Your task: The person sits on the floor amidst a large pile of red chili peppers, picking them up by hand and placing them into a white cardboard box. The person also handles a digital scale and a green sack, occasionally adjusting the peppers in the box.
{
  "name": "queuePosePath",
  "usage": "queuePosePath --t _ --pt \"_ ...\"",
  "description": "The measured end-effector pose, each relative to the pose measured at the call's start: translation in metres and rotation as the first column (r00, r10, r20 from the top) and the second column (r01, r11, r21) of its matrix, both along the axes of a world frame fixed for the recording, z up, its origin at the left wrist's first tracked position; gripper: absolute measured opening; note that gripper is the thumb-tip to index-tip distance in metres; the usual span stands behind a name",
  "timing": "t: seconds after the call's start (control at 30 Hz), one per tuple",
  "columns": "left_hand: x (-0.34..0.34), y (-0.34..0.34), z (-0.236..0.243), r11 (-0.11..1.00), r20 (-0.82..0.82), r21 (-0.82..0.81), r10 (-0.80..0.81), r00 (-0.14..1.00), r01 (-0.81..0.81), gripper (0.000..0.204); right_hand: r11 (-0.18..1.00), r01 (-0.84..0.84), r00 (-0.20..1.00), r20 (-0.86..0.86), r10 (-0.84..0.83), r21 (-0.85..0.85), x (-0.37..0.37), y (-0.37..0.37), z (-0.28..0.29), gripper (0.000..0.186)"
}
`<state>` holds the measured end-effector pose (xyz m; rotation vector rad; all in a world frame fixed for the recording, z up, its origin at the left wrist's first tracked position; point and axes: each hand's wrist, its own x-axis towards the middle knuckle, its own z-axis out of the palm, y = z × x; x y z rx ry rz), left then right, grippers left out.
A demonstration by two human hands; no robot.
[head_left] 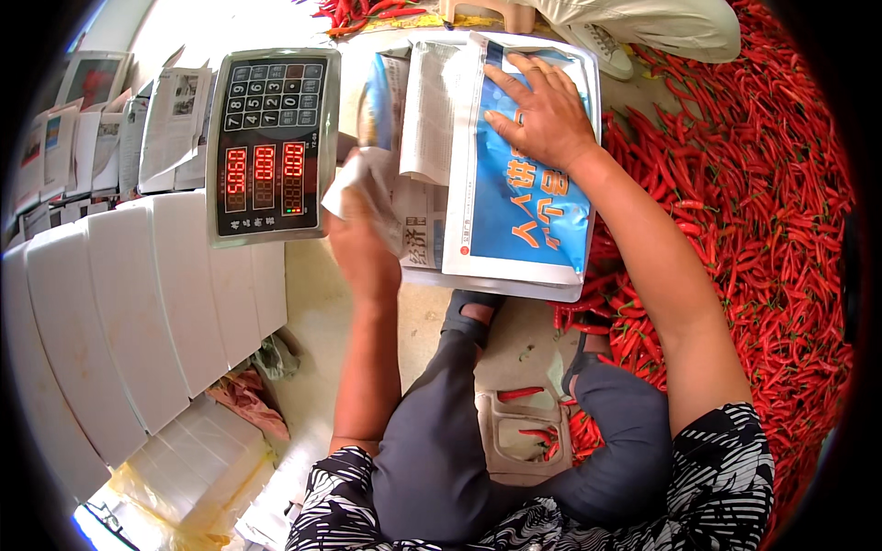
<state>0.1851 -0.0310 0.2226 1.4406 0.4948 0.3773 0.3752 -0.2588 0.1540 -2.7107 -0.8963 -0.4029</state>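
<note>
Paper work over a white pan (551, 292), beside the dark panel of a scale (277, 138), seen from above my own knees; the pan lies in front of me, its rim showing round the paper. My right hand (547, 115) rests on the far part of the blue sheet (478, 207), fingers spread, palm down; the sheet covers the right part of the pan. My left hand (360, 234), blurred, is at the pan's left edge, just right of the panel, its fingers closed on a crumpled sheet (381, 184); exactly how they pinch it I cannot tell. Between the two hands a grey sheet (427, 110) lies with its near edge curled; what, if anything, lies beneath the papers is hidden.

I judge the step in hand to be arranging paper across the pan, unfinished on the left side; the next move calls for my right hand to hold the blue sheet steady while my left opens out the crumpled paper, gently, since it looks thin and may tear or drag its neighbours. Red peppers (735, 211) spread over the floor at right; white boxes (129, 312) stand at left.
</note>
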Motion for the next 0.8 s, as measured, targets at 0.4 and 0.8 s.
queuePosePath --t 0.4,0.8 --pt "0.061 -0.010 -0.006 0.828 -0.054 -0.554 -0.138 0.989 0.085 0.041 1.000 0.007 1.000 0.013 -0.007 -0.002 0.000 0.000 0.004 0.064" --pt "0.202 0.054 -0.100 0.811 0.218 -0.337 -0.426 0.878 0.478 0.050 0.996 -0.027 0.999 0.019 0.025 0.090 -0.003 0.019 0.004 0.063"
